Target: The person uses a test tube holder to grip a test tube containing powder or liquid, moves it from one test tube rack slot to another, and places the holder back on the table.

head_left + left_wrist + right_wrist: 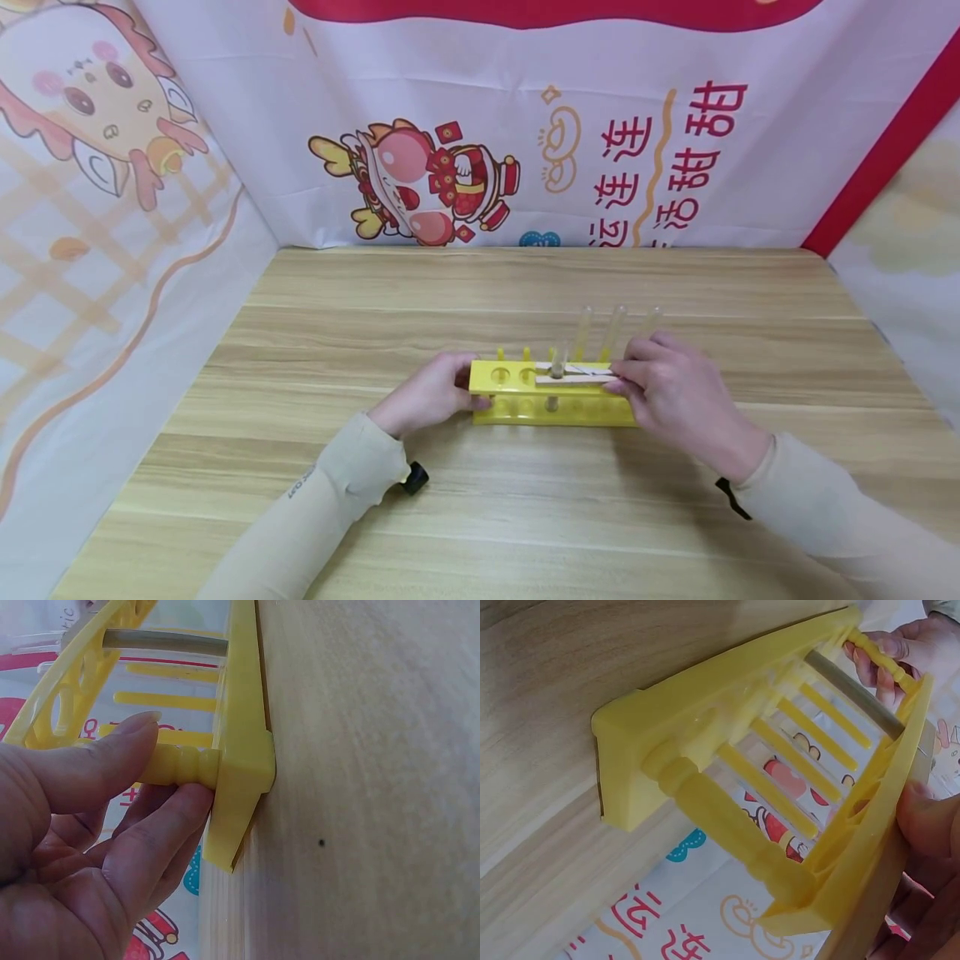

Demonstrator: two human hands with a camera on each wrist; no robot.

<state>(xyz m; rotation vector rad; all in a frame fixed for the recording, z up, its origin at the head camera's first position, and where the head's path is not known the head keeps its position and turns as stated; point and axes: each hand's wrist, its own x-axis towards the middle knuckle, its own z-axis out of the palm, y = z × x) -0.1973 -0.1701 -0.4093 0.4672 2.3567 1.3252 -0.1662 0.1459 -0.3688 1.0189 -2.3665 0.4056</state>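
A yellow test tube rack (pixel 512 386) stands on the table. My left hand (pixel 431 396) grips its left end post (pixel 180 765), thumb on one side and fingers on the other. At the rack's right end, my right hand (pixel 675 392) pinches the tail of a wooden test tube clamp (pixel 573 381) lying along the top bar. The clamp's jaws sit around the upper part of a test tube (pixel 559 358), which stands upright in a rack hole. Greyish-brown contents fill that tube's lower part (pixel 855 694). The right fingertips are partly hidden in the head view.
Three clear test tubes (pixel 583 329) stand upside down on the rack's back pegs. Bare yellow pegs (pixel 527 353) rise further left. The wood-grain table (pixel 360 308) meets a printed cloth backdrop (pixel 465 75) behind, with more cloth at both sides.
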